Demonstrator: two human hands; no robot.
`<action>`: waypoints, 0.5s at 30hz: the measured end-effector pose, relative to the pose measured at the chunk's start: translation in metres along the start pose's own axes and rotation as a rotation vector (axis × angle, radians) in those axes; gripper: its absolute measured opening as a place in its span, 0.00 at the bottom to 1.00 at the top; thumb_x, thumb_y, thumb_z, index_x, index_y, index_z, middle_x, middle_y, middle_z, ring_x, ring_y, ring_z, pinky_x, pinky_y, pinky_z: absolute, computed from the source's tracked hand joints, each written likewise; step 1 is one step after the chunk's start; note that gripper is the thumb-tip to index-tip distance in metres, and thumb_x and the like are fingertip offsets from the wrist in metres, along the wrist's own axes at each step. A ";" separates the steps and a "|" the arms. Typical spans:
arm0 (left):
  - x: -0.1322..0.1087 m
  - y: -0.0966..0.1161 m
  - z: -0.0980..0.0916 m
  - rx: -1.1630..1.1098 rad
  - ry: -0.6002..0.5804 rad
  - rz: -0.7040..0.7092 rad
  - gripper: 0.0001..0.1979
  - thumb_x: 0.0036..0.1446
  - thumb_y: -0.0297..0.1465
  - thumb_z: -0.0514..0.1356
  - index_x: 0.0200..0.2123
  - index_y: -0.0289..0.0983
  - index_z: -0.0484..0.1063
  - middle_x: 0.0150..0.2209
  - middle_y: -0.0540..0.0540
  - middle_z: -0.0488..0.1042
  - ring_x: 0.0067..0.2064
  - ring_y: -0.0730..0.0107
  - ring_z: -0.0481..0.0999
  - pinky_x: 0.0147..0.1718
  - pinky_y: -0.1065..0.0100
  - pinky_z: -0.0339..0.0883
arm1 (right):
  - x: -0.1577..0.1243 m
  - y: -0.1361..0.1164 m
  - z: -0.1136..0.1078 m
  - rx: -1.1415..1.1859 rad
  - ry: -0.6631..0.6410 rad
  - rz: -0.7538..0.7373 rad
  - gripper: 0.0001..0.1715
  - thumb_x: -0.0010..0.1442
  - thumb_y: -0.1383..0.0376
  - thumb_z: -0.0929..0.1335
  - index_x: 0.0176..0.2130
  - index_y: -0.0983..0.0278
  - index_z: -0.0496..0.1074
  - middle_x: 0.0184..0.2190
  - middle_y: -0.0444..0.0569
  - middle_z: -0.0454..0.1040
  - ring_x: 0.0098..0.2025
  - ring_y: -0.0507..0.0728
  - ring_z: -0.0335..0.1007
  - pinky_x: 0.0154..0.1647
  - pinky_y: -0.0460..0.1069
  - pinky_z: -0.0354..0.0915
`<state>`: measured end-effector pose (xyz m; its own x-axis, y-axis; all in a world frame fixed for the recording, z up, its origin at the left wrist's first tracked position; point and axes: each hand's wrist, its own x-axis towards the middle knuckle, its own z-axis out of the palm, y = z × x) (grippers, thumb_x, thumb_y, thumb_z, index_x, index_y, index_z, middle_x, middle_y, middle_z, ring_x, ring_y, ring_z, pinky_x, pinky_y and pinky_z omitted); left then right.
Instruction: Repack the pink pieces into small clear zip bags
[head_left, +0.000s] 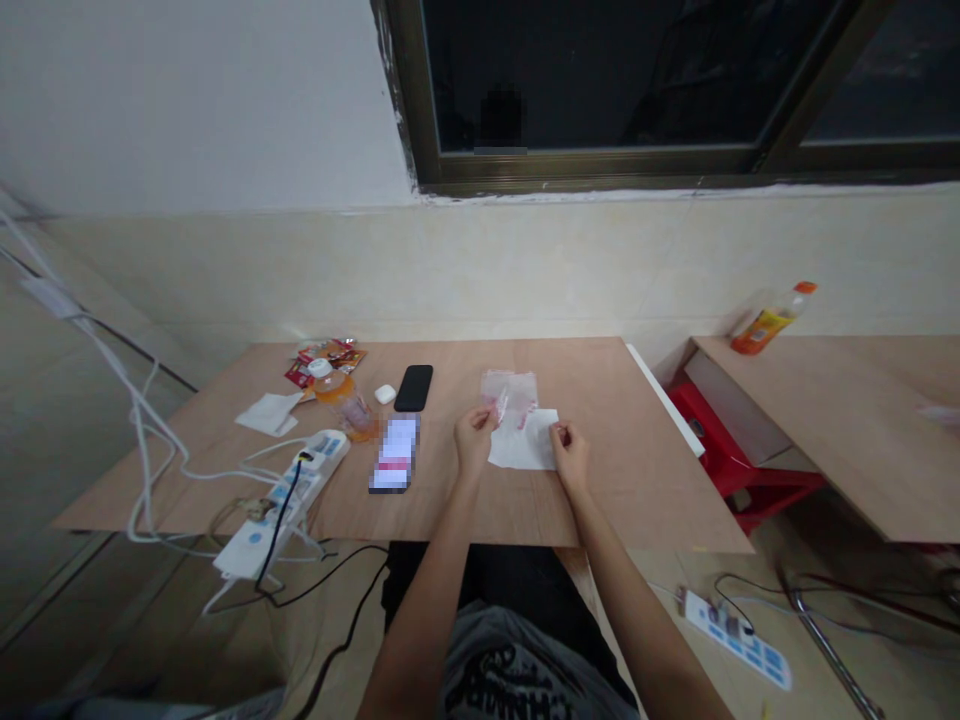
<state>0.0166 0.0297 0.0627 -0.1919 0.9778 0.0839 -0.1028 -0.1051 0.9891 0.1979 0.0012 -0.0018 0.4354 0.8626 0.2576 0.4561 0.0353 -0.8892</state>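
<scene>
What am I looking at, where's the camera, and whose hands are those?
There's no machine here. One camera worn on a person's head looks forward and down at their own bare hands. The left hand pinches a clear plastic bag, while the right hand is at the edge of a white sheet lying under the bag. Also on the wooden table are a black phone, a lit phone, a power strip, a bottle and snack wrappers.
</scene>
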 end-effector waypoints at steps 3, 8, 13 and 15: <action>-0.013 -0.001 -0.006 -0.042 0.053 -0.031 0.14 0.46 0.39 0.66 0.31 0.33 0.74 0.30 0.41 0.78 0.31 0.65 0.78 0.32 0.66 0.70 | -0.004 -0.016 0.000 0.097 -0.048 -0.037 0.20 0.57 0.50 0.63 0.33 0.65 0.71 0.21 0.43 0.66 0.24 0.52 0.59 0.26 0.46 0.55; -0.022 0.005 -0.008 -0.024 0.029 -0.014 0.12 0.44 0.36 0.66 0.29 0.33 0.73 0.28 0.43 0.78 0.31 0.66 0.78 0.32 0.68 0.70 | -0.012 -0.056 0.008 0.286 -0.239 -0.088 0.20 0.58 0.50 0.62 0.29 0.63 0.68 0.23 0.44 0.67 0.27 0.53 0.62 0.29 0.46 0.58; -0.032 0.014 -0.004 0.011 -0.052 -0.046 0.12 0.44 0.35 0.65 0.31 0.34 0.72 0.27 0.45 0.77 0.29 0.67 0.76 0.30 0.68 0.68 | -0.019 -0.082 0.014 0.337 -0.342 -0.078 0.19 0.58 0.50 0.64 0.30 0.63 0.69 0.23 0.43 0.68 0.26 0.52 0.62 0.28 0.46 0.58; -0.036 0.017 -0.003 0.006 -0.076 -0.044 0.11 0.44 0.33 0.65 0.32 0.35 0.71 0.25 0.47 0.76 0.28 0.68 0.76 0.29 0.69 0.67 | -0.020 -0.084 0.014 0.327 -0.346 -0.072 0.19 0.57 0.50 0.65 0.29 0.63 0.69 0.23 0.44 0.68 0.26 0.52 0.62 0.28 0.46 0.58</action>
<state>0.0193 -0.0073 0.0758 -0.1122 0.9925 0.0487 -0.1033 -0.0604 0.9928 0.1401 -0.0119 0.0629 0.1026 0.9674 0.2314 0.1835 0.2102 -0.9603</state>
